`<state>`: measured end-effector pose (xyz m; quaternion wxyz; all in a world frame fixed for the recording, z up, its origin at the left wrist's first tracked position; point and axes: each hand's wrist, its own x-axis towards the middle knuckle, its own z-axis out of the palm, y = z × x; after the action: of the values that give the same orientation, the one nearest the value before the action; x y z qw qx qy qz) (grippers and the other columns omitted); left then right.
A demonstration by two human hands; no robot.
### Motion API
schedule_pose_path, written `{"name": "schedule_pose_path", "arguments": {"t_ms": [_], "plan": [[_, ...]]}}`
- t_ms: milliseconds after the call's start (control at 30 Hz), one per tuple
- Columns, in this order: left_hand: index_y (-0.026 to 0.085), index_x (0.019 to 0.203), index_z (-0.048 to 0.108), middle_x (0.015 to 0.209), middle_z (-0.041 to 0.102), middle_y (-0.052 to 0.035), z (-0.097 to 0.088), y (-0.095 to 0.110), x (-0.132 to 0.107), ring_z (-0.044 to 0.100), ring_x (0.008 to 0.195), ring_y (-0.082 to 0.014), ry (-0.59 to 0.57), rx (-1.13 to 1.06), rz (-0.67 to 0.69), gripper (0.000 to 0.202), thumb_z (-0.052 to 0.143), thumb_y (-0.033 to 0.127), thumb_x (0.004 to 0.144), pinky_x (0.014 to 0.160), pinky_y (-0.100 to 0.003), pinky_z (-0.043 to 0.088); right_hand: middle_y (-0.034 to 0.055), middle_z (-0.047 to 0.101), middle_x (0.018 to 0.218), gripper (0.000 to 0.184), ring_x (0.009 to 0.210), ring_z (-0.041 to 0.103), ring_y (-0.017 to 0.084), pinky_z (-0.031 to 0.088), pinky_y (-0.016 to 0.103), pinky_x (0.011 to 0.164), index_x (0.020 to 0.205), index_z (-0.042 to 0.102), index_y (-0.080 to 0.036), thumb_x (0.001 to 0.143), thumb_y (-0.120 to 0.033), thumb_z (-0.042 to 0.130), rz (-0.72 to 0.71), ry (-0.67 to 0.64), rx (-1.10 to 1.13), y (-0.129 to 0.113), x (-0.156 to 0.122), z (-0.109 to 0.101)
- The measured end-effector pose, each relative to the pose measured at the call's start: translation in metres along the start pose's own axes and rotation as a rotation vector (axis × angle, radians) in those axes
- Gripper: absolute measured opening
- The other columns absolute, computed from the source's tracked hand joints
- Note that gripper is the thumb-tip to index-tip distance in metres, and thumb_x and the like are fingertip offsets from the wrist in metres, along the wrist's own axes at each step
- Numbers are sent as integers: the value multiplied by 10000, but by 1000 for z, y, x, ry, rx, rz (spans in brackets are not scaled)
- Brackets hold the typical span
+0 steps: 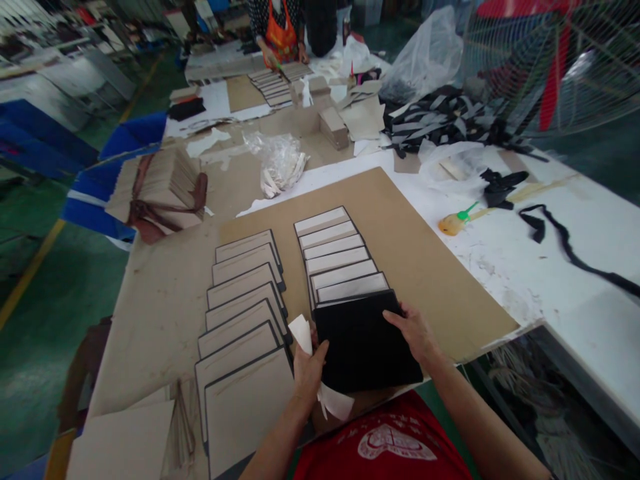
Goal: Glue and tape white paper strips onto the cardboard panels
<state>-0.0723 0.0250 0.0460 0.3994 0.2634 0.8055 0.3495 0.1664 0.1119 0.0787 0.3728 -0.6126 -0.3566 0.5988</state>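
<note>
A black rectangular panel (363,343) lies at the near end of a row of overlapping grey, black-edged boards (336,257) on a brown cardboard sheet (425,260). My right hand (416,331) rests on the panel's right edge with the fingers laid flat. At the panel's left edge my left hand (306,375) is closed on a white cloth or paper (303,331), which also hangs below the wrist. A second row of grey boards (243,303) runs to the left.
A tied bundle of boards (160,190) sits at the far left, a yellow glue bottle with a green tip (457,220) at the right, and black straps (565,243) beyond it. A person in an orange apron (280,30) works at the far end. A fan guard (555,60) stands top right.
</note>
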Motion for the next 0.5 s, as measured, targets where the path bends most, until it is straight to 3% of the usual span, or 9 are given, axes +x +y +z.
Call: {"name": "schedule_pose_path", "arguments": {"t_ms": [67, 133, 200, 267, 333, 433, 500], "plan": [[147, 1173, 625, 992, 714, -66, -7, 2, -8, 686, 864, -192, 55, -63, 48, 493, 718, 386, 752, 790, -293, 553, 45, 763, 853, 467, 770, 709, 258, 583, 425, 766, 1003, 693, -196, 645, -470, 817, 83, -120, 193, -13, -8, -3], [179, 1239, 615, 1128, 712, -67, -15, 8, -19, 670, 1012, -205, 74, -133, 132, 552, 738, 390, 744, 927, -308, 521, 30, 766, 876, 476, 802, 706, 252, 577, 425, 800, 1010, 709, -221, 619, -452, 852, 91, -155, 267, -26, -17, -8], [185, 1151, 658, 1066, 727, -54, -24, 16, -30, 672, 1003, -212, 69, -162, 176, 487, 746, 421, 735, 911, -306, 531, 20, 764, 889, 434, 831, 695, 242, 571, 405, 817, 976, 728, -241, 618, -447, 862, 24, -158, 230, -35, -26, -13], [180, 963, 685, 870, 722, -35, -31, 21, -40, 684, 878, -208, 75, -164, 165, 375, 733, 471, 731, 815, -299, 559, 16, 752, 884, 371, 839, 676, 230, 564, 381, 818, 930, 740, -248, 638, -449, 851, -67, -174, 134, -36, -33, -20], [189, 863, 671, 780, 700, -22, -38, 22, -47, 680, 812, -203, 85, -166, 166, 340, 731, 488, 713, 798, -305, 566, 24, 734, 911, 310, 887, 659, 233, 551, 371, 845, 900, 741, -246, 674, -440, 826, -183, -218, 16, -28, -39, -28], [198, 882, 675, 878, 739, -43, -44, 11, -52, 696, 900, -226, 25, -179, 168, 334, 752, 448, 675, 912, -340, 552, 43, 711, 1002, 288, 1021, 635, 259, 516, 394, 945, 938, 738, -249, 704, -405, 795, -310, -267, -138, -3, -45, -38], [196, 879, 679, 942, 758, -63, -46, 1, -53, 702, 962, -247, -36, -182, 150, 317, 746, 438, 686, 965, -366, 538, 51, 708, 1050, 301, 1067, 628, 267, 493, 417, 994, 980, 736, -249, 722, -399, 774, -321, -267, -186, 14, -48, -39]]}}
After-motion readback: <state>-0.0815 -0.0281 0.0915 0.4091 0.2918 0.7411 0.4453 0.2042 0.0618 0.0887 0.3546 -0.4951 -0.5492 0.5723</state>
